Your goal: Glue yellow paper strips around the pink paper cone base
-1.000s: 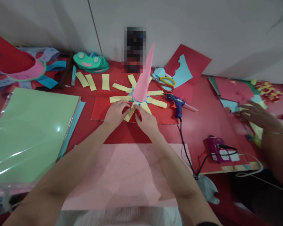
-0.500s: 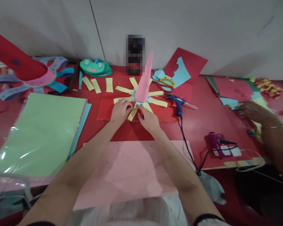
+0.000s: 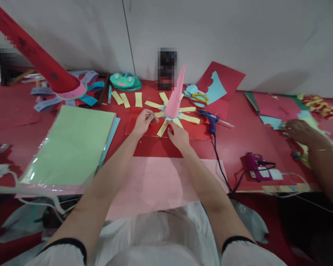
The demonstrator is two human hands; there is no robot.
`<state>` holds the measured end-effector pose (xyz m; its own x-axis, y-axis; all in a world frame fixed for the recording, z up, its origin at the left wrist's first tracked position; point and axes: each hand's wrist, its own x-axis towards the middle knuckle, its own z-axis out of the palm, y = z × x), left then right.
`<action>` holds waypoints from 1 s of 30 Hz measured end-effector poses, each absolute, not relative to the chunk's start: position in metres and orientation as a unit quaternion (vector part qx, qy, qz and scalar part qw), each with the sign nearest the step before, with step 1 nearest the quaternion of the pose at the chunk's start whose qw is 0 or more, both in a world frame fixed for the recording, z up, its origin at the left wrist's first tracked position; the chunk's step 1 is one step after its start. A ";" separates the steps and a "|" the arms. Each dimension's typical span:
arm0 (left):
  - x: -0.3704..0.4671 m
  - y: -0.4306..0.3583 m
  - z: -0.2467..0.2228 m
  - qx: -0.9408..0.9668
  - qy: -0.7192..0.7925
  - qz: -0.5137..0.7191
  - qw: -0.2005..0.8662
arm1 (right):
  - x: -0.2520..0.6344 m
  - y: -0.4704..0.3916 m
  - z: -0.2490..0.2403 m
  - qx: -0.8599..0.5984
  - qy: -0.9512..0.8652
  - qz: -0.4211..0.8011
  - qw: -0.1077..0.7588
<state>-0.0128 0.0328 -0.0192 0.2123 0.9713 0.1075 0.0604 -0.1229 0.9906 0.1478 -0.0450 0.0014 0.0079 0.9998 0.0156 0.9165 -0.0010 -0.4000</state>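
A pointed pink paper cone [image 3: 174, 101] stands upright, with yellow paper strips [image 3: 190, 118] fanning out around its blue-edged base. It rests on a red board [image 3: 147, 129]. My right hand [image 3: 180, 136] is at the near side of the base, its curled fingertips pressed on the inner end of a yellow strip. Just left of the cone, my left hand [image 3: 143, 123] is raised slightly with finger and thumb pinched together. Whatever is in that pinch is too small to make out. Three loose yellow strips [image 3: 138, 99] lie behind it.
To the right lie a blue glue gun [image 3: 211, 121], yellow-handled scissors [image 3: 199, 99] and a purple power adapter [image 3: 255, 166]. Green paper in plastic [image 3: 74, 144], frog cutouts [image 3: 126, 82] and a red cone [image 3: 55, 75] are leftward. A co-worker's hand [image 3: 298, 131] handles paper at right.
My left hand has come away from the near yellow strip, moving left with its fingers pinched. My right hand stays at the cone's base. The camera view has shifted left.
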 end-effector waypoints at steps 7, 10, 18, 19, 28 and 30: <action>-0.010 0.034 -0.019 0.594 0.467 0.468 0.459 | 0.144 -0.046 0.008 -0.690 -0.700 0.126 0.130; -0.010 0.032 -0.019 0.604 0.471 0.458 0.452 | 0.146 -0.043 0.007 -0.687 -0.705 0.131 0.115; -0.011 0.032 -0.021 0.614 0.464 0.471 0.432 | 0.150 -0.042 -0.005 -0.666 -0.721 0.128 0.143; -0.011 0.032 -0.022 0.614 0.465 0.470 0.432 | 0.151 -0.043 -0.006 -0.665 -0.721 0.128 0.147; -0.013 0.031 -0.023 0.632 0.460 0.465 0.416 | 0.149 -0.041 -0.006 -0.684 -0.700 0.133 0.159; -0.011 0.030 -0.023 0.645 0.458 0.450 0.413 | 0.148 -0.040 -0.005 -0.690 -0.697 0.125 0.149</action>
<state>-0.0114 0.0296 -0.0231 0.1741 0.9636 0.2027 0.2198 -0.2387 0.9459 0.1481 -0.0402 -0.0053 -0.0037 0.9994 0.0353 0.9249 0.0169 -0.3799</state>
